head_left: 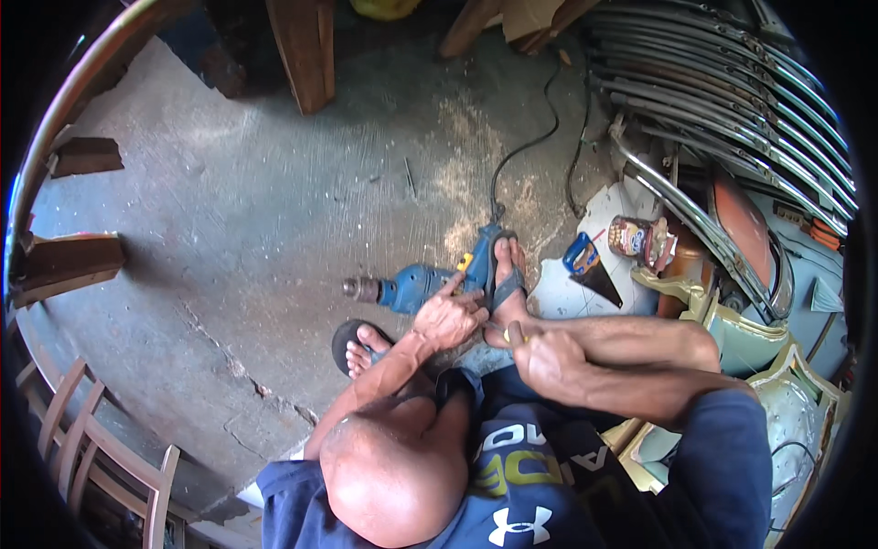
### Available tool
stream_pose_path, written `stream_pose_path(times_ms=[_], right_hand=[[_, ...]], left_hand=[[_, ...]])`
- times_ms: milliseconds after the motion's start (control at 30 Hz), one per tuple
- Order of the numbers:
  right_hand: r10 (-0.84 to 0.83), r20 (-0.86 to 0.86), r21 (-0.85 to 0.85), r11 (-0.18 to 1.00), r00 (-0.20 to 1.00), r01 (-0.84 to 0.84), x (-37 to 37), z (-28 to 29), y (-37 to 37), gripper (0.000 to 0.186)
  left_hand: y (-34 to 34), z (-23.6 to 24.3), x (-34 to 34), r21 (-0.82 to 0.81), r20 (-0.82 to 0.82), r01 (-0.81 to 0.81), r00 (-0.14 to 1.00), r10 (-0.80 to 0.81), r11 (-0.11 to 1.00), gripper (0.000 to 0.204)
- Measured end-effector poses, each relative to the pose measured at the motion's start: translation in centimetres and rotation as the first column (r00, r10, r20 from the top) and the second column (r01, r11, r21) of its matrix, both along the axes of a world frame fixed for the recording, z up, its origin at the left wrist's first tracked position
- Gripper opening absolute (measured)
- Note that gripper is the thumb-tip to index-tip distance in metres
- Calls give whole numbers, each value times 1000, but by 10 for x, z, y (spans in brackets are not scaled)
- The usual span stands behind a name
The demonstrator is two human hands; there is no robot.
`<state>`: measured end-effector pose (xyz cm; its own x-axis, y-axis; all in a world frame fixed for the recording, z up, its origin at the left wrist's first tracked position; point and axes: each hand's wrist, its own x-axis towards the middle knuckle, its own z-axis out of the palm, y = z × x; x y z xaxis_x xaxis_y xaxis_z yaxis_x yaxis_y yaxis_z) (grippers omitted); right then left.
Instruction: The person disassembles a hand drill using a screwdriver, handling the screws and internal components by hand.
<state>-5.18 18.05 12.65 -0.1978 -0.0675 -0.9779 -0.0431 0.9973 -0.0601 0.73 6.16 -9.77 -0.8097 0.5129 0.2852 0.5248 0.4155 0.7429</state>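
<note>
A blue power drill (416, 288) lies on its side on the floor, its metal chuck pointing left. My left hand (448, 318) is over the drill, index finger stretched onto a yellow part of its body and the other fingers spread toward its handle. In my closed right hand (549, 361) is what looks like a screwdriver (518, 336) with a yellowish handle. Its thin shaft points left toward the drill; the tip is hard to make out. My right foot (508, 274), in a sandal, stands against the drill's handle end.
A blue-handled hand saw (590, 267) lies right of my foot, beside a printed plastic package (631, 238). The drill's black cord (497, 174) runs away across the sawdust. Metal tubes (713, 82) are stacked at far right. Wooden chair parts (87, 430) stand at left.
</note>
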Motion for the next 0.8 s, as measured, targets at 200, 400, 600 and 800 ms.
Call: stream_pose_path(times_ms=[200, 400, 600, 800], right_hand=[[-665, 63, 219, 736, 744, 640, -17, 7, -8, 56], [-492, 278, 356, 850, 825, 388, -6, -30, 51, 74], [-476, 114, 142, 877, 872, 460, -19, 2, 7, 70], [-153, -20, 60, 986, 988, 154, -3, 14, 9, 64]], left_hand=[[-6, 5, 6, -18, 45, 17, 999, -17, 1000, 16], [0, 3, 3, 37, -22, -24, 999, 25, 999, 14], [0, -11, 9, -77, 29, 20, 999, -18, 997, 16], [6, -1, 8, -23, -35, 5, 999, -6, 1000, 18]])
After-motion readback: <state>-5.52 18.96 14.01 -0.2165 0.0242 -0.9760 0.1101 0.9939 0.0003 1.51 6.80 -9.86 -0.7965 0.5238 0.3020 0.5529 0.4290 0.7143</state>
